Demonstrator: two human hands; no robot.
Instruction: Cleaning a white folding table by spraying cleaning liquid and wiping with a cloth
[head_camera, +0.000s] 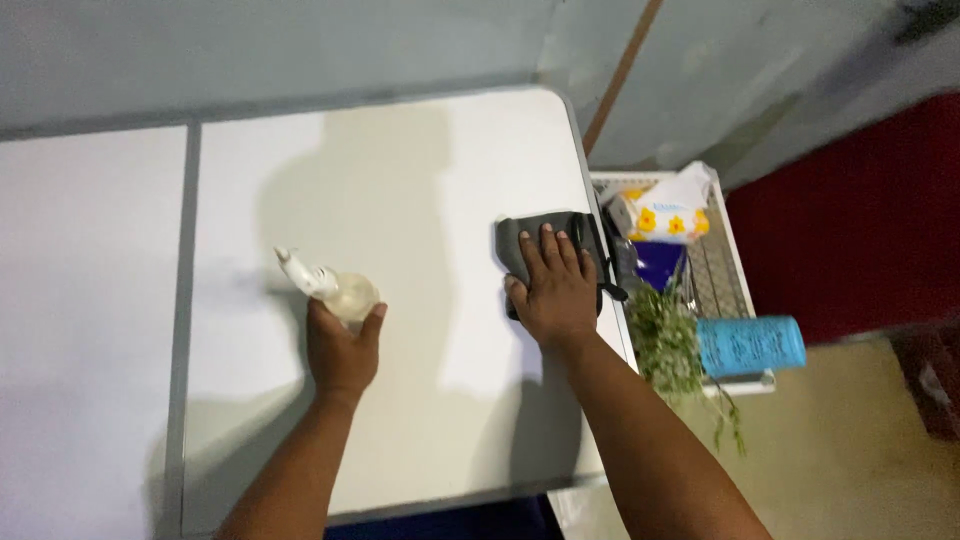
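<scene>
Hands work on a white surface. The left hand has its fingers wrapped round a clear spray bottle, whose white nozzle points toward ten o'clock; the bottle stands near the middle of the surface. The right hand lies flat on a grey cloth, fingers spread and pointing toward twelve o'clock, pressing rather than gripping. The cloth sits at three o'clock from the bottle, well apart from it and just beside the right edge of the surface.

Past that edge, at three o'clock from the cloth, stands a white basket. In it lie a white tissue pack with yellow flowers at its twelve o'clock end, a dark blue packet below that, a green leafy sprig trailing toward six o'clock, and a blue roll at the four o'clock corner. A red wall shows beyond.
</scene>
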